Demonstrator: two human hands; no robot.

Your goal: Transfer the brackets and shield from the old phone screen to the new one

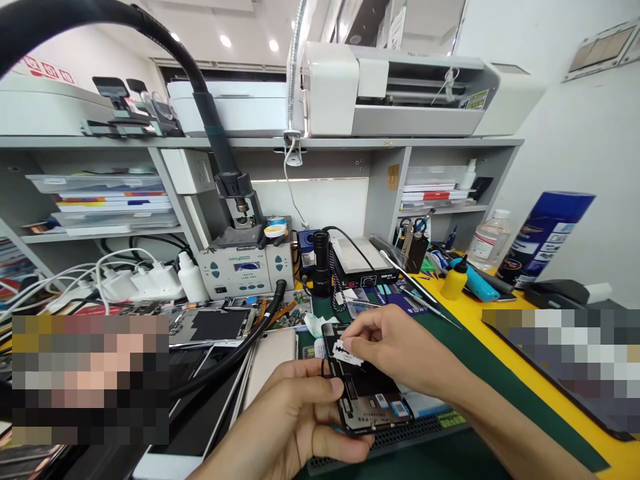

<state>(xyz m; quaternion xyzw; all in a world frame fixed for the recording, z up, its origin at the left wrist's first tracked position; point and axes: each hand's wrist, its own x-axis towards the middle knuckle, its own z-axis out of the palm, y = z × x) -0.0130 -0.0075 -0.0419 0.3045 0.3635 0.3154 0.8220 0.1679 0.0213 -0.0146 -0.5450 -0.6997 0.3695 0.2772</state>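
My left hand (307, 410) grips a phone screen assembly (373, 400) by its left and lower edges, thumb on top and fingers beneath. Its dark back faces up, with small QR-code stickers near the bottom. Pinched between the thumb and fingers of my right hand (387, 343) is a thin razor blade (346, 355), lying flat against the upper part of the assembly. My right fingers hide part of the blade and the assembly's upper right edge. A dark green mat (450, 380) lies under both hands.
A hot air station (247, 267) stands behind, its black hose (265, 327) crossing the bench at left. Tablets and phone parts, including a pale panel (275, 357), crowd the left side. Metal tweezers (433, 307), a yellow bottle (454, 280) and a blue spray can (545, 240) are at right.
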